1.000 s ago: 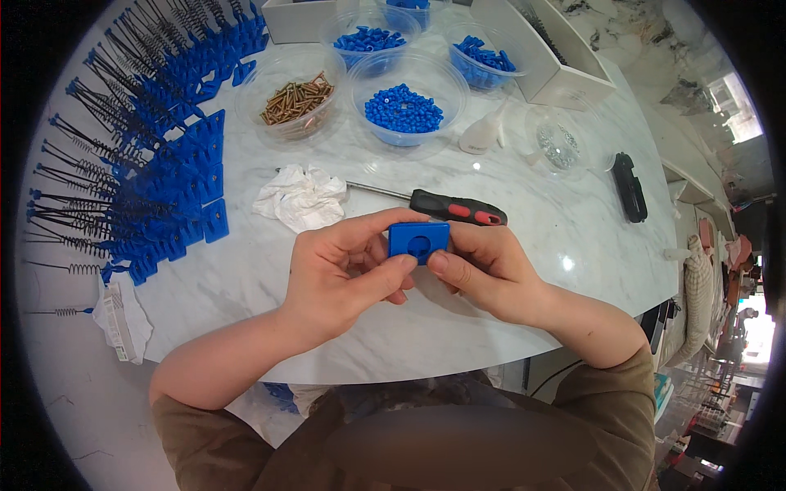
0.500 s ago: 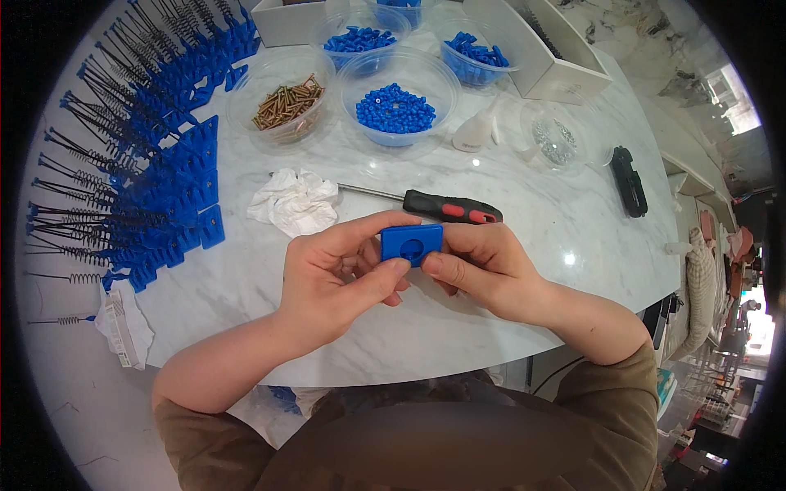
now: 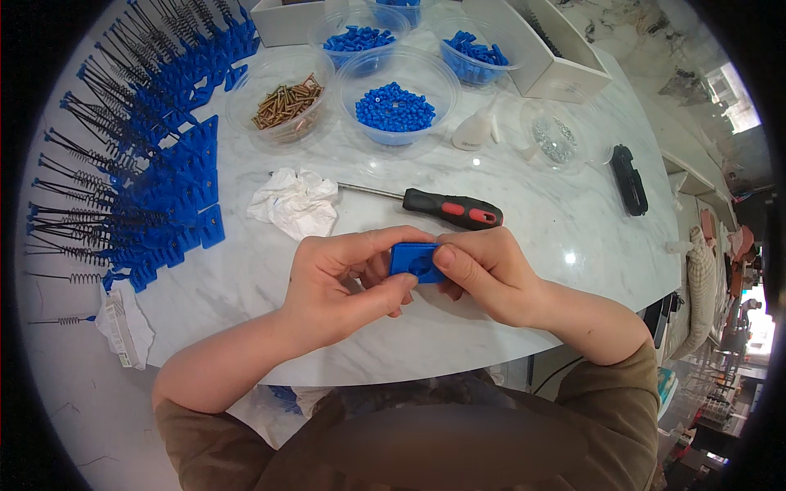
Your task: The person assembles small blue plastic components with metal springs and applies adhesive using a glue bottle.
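Both hands are pinching one small blue block point(image 3: 416, 262) above the worktop's point(image 3: 524, 245) near edge — left hand point(image 3: 348, 286) and right hand point(image 3: 483, 274) gripping opposite sides. Many finished blue pieces with springs point(image 3: 155, 188) are already lying at the left — the screwdriver point(image 3: 446, 209) is resting unused, so this block seems unfinished.

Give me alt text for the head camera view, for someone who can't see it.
Left hand and right hand together hold a small blue plastic block above a white marble table. A red-and-black-handled screwdriver and a crumpled white tissue lie just beyond.
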Motion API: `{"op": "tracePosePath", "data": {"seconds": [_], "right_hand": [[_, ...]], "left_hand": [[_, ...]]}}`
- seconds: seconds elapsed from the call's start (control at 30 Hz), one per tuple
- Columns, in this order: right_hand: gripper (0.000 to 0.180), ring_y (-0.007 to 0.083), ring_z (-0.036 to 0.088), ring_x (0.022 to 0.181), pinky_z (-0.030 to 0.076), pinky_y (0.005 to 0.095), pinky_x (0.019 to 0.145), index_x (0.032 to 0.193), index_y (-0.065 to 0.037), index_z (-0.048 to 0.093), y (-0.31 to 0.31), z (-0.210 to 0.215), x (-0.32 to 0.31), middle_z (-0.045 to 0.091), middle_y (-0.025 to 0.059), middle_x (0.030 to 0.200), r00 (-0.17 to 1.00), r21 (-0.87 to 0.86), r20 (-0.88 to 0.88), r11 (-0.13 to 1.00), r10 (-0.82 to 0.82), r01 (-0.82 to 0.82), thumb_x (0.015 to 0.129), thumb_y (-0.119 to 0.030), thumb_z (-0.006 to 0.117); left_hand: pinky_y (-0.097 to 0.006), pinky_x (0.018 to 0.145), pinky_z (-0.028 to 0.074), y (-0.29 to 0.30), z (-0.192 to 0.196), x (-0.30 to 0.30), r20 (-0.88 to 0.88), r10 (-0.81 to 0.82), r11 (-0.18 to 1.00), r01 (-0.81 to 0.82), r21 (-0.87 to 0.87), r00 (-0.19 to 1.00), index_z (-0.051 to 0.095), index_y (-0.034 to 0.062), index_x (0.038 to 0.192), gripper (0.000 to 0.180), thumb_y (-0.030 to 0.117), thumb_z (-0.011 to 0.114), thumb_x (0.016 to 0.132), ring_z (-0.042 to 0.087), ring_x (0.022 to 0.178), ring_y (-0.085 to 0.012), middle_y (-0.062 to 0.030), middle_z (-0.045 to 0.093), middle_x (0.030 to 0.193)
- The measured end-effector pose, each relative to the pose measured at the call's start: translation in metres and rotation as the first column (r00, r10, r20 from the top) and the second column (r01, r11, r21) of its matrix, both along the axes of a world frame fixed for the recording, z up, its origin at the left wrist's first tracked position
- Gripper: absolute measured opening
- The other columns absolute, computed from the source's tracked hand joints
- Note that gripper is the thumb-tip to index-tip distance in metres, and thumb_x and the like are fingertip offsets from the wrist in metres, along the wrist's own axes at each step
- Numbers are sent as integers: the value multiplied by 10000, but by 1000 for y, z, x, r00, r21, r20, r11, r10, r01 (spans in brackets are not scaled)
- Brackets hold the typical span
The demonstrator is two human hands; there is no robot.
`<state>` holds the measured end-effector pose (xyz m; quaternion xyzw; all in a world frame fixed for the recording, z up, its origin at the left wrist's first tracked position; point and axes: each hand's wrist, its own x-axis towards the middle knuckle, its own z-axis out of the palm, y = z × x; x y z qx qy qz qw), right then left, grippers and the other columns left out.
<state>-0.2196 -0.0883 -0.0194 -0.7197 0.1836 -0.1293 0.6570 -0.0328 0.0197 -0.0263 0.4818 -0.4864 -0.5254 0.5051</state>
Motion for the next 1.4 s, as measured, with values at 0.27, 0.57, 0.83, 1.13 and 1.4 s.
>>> {"op": "tracePosePath", "data": {"seconds": [0.27, 0.57, 0.83, 1.13, 1.4], "right_hand": [[381, 145, 472, 556, 396, 301, 540, 774, 21, 569, -1, 1, 1, 533, 62, 613, 999, -79, 10, 996, 33, -32, 1004, -249, 428], [405, 132, 464, 546, 387, 294, 528, 755, 21, 564, -1, 0, 1, 520, 53, 596, 998, -54, -10, 997, 55, -56, 1008, -258, 417], [408, 95, 431, 538, 363, 279, 506, 745, 16, 565, -1, 2, 1, 498, 26, 577, 999, -15, -24, 999, 33, -34, 1005, -269, 434], [342, 23, 371, 554, 293, 232, 479, 748, -11, 584, -4, 3, -1, 447, -44, 561, 998, 77, 2, 995, 60, -60, 977, -257, 520], [341, 189, 433, 537, 353, 328, 515, 718, 26, 518, -2, 5, -4, 484, 114, 607, 987, -87, 14, 983, 162, -160, 966, -208, 510]], "left_hand": [[-220, 484, 530, -1, 5, -3, -97, 41, 995, -31, 99, 994, 602, -38, 1100, 242, 131, 543, 937, 658, 612, -129, -112, 666, 809], [-201, 459, 504, 1, 2, -2, -110, -1, 994, 13, 109, 994, 588, -6, 1047, 226, 187, 506, 963, 641, 585, -108, -86, 652, 790], [-177, 464, 442, 0, 8, -3, -153, 8, 990, 14, 140, 988, 566, -6, 1025, 181, 152, 492, 979, 573, 581, -45, -37, 621, 737], [-169, 458, 414, 4, 9, -2, -84, -20, 992, 30, 125, 996, 535, 12, 970, 111, 121, 519, 958, 561, 562, -33, -29, 615, 710], [-172, 455, 402, 2, 8, -4, -92, -55, 984, 70, 166, 994, 489, 36, 856, 117, 91, 571, 917, 542, 532, -25, -20, 600, 650]]}}
